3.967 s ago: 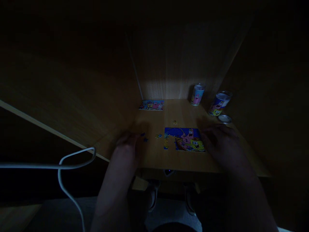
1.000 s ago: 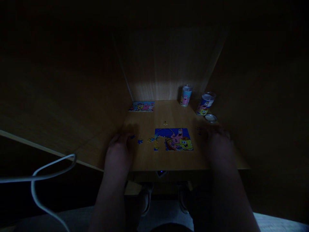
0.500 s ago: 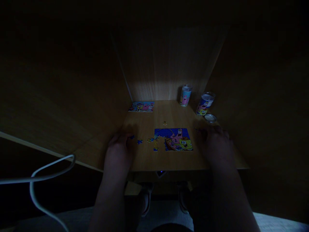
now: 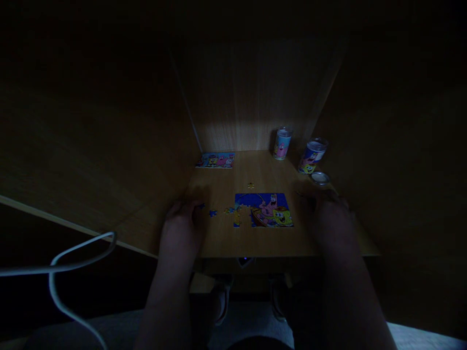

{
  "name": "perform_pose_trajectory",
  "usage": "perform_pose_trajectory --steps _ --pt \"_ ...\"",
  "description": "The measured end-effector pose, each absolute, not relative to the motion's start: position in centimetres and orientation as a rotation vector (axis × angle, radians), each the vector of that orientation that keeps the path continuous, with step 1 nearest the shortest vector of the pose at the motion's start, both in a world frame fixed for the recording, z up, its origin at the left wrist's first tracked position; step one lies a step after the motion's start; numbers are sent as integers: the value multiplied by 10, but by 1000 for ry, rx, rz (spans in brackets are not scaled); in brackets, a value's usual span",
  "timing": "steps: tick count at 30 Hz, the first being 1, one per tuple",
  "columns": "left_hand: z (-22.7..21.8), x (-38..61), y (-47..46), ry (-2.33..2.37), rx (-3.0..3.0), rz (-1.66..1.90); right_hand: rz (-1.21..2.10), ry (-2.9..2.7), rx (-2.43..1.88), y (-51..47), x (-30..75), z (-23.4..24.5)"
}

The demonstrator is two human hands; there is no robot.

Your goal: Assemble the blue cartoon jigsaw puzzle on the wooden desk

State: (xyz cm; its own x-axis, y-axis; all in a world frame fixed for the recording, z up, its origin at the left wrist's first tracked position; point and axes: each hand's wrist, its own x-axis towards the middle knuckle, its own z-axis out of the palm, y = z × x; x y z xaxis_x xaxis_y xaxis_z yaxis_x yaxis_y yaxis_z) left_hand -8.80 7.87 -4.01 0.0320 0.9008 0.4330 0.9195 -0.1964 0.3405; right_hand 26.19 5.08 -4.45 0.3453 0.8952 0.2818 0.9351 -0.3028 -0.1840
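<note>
A partly assembled jigsaw puzzle [image 4: 270, 209] of cartoon figures in a boat lies on the wooden tabletop, with a gap at its lower left. To its left, my left hand [image 4: 179, 226] rests with fingers curled, pinching a small blue puzzle piece [image 4: 201, 206]. A blue and yellow loose piece [image 4: 213, 213] lies just right of those fingers, and other pieces [image 4: 229, 210] sit by the puzzle's left edge. My right hand [image 4: 331, 216] is right of the puzzle, closed, with a small dark puzzle piece [image 4: 299, 194] at its fingertips. A single yellowish piece [image 4: 251, 185] lies above the puzzle.
Behind stand a light-blue cartoon can [image 4: 281, 145] and a dark-blue one [image 4: 312, 156], with a round lid [image 4: 320, 178] beside it. A cartoon picture panel [image 4: 215, 160] lies at the back left. Wooden walls enclose the tabletop. A white cable [image 4: 54, 291] loops at left.
The view has shifted very slightly. Both hands stay in nearly the same places, and the puzzle and loose pieces look unchanged.
</note>
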Motion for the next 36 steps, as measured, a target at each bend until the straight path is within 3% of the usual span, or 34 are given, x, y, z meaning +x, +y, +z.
perform_pose_trajectory --steps 5,19,26,36 --pt "-39 -88 78 -1969 -2237 -925 -88 -1623 -2125 54 268 -49" --pt "-26 -77 70 -1660 -2596 -1217 759 -1516 -1385 44 202 -32" --pt "-19 -69 64 -1346 -3007 -1178 534 -1734 -1356 46 169 -38" --pt "-21 -62 62 -1170 -3086 -1034 437 -1995 -1309 47 166 -35"
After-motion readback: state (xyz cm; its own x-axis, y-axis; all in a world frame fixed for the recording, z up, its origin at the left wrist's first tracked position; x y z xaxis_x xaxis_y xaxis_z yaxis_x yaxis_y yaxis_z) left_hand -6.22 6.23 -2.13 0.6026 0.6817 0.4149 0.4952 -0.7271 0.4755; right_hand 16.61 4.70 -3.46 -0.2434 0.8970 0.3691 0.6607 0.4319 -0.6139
